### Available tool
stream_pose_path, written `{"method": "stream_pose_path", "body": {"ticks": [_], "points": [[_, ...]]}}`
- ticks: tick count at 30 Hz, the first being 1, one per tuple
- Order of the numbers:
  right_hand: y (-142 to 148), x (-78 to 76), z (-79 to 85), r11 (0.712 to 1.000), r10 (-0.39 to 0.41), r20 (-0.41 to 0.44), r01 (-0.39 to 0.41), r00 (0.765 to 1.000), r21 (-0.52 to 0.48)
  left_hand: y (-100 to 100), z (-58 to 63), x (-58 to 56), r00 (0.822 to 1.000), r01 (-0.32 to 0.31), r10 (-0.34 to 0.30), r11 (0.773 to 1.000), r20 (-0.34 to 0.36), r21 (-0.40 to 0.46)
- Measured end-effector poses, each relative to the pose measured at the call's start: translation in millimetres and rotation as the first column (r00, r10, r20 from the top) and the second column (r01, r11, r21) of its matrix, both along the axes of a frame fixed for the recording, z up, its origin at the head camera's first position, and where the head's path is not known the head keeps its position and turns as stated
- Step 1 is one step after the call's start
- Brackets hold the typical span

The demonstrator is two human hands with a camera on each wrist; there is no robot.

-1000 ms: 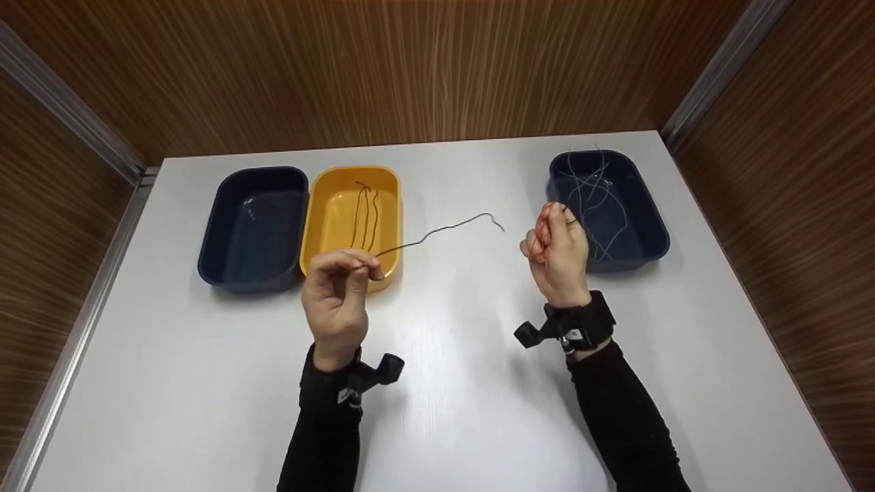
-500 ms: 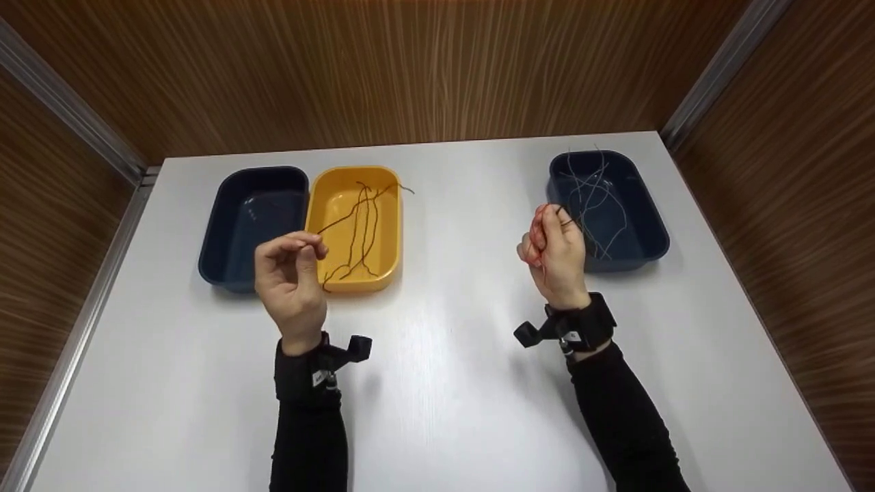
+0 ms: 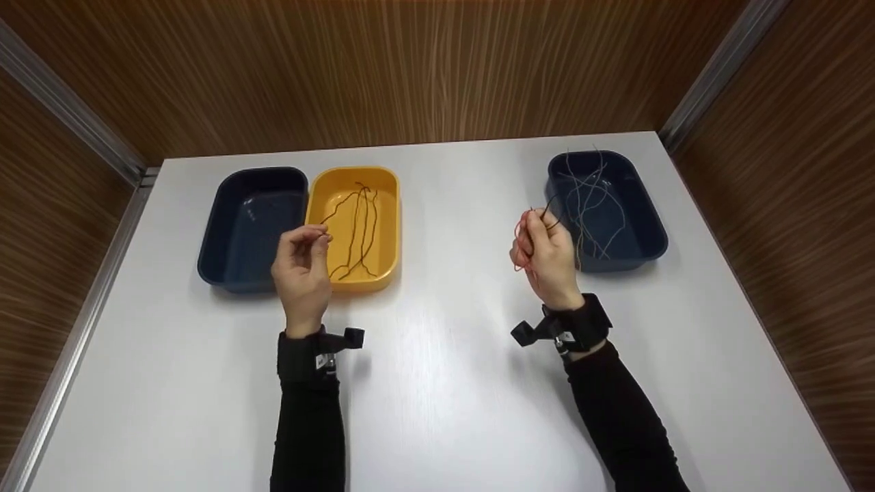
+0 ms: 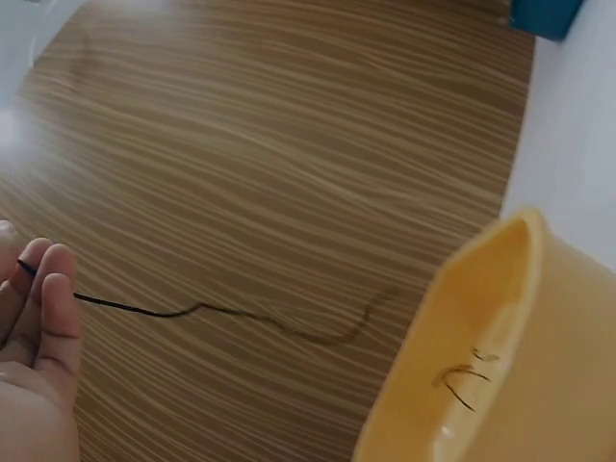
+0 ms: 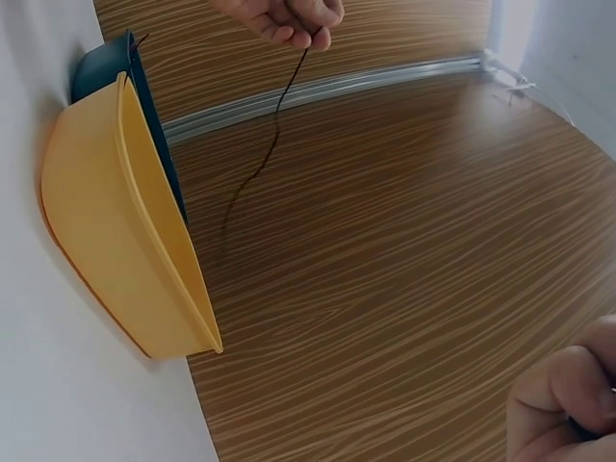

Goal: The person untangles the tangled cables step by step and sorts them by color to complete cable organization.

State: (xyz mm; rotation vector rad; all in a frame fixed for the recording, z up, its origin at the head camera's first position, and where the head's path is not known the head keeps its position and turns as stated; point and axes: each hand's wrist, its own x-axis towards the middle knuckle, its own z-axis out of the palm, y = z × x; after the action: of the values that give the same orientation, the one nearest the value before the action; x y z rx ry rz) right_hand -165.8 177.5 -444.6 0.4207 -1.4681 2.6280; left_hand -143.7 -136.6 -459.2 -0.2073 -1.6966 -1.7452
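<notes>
My left hand (image 3: 303, 273) is over the gap between the left navy bin and the yellow bin (image 3: 387, 239), thumb and fingertips pinching one end of a thin black string (image 4: 154, 313). In the left wrist view the string runs from the fingers toward the yellow bin's opening, wavy and kinked. Several black strings (image 3: 354, 232) lie lengthwise inside that bin. My right hand (image 3: 552, 266), fingers curled, grips a bunch of red strings (image 3: 518, 236) and black strings (image 3: 549, 205) beside the right navy bin. Loops and ends stick out past its fingers.
The left navy bin (image 3: 249, 239) stands against the yellow one. In the right navy bin (image 3: 639, 212) lie several grey strings (image 3: 618, 205), some reaching over its far rim. Wood-grain panels (image 3: 437, 75) wall in the white table (image 3: 437, 383) at the back and sides.
My left hand has moved left, then slightly back right, drawing its black string from over the table to the yellow bin. The right hand has shifted slightly left, showing more red loops.
</notes>
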Motion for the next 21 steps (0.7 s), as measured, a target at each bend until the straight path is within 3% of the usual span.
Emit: {"method": "stream_pose_path", "body": {"ticks": [3, 5, 10, 16, 21], "points": [[-2, -0.7, -1.6, 1.000, -0.007, 0.004, 0.007, 1.000, 0.025, -3, -15.3, -9.1, 0.996, 0.001, 0.009, 0.993, 0.086, -0.116], [-2, -1.2, -2.8, 0.999, -0.007, 0.006, 0.007, 1.000, 0.034, -5, -24.4, -13.3, 0.989, 0.000, 0.033, 0.976, 0.146, -0.219], [-2, -2.3, -4.6, 0.999, -0.004, 0.006, 0.004, 1.000, 0.055, -7, -37.3, -17.8, 0.962, 0.002, 0.117, 0.902, 0.249, -0.431], [-2, -2.2, -4.5, 0.994, -0.011, 0.022, 0.008, 1.000, 0.105, -6, -40.4, -17.4, 0.931, 0.014, 0.200, 0.817, 0.306, -0.577], [-3, -1.1, -4.0, 0.991, -0.014, 0.036, 0.009, 0.999, 0.134, -6, -43.7, -17.7, 0.916, 0.039, 0.236, 0.752, 0.324, -0.658]]}}
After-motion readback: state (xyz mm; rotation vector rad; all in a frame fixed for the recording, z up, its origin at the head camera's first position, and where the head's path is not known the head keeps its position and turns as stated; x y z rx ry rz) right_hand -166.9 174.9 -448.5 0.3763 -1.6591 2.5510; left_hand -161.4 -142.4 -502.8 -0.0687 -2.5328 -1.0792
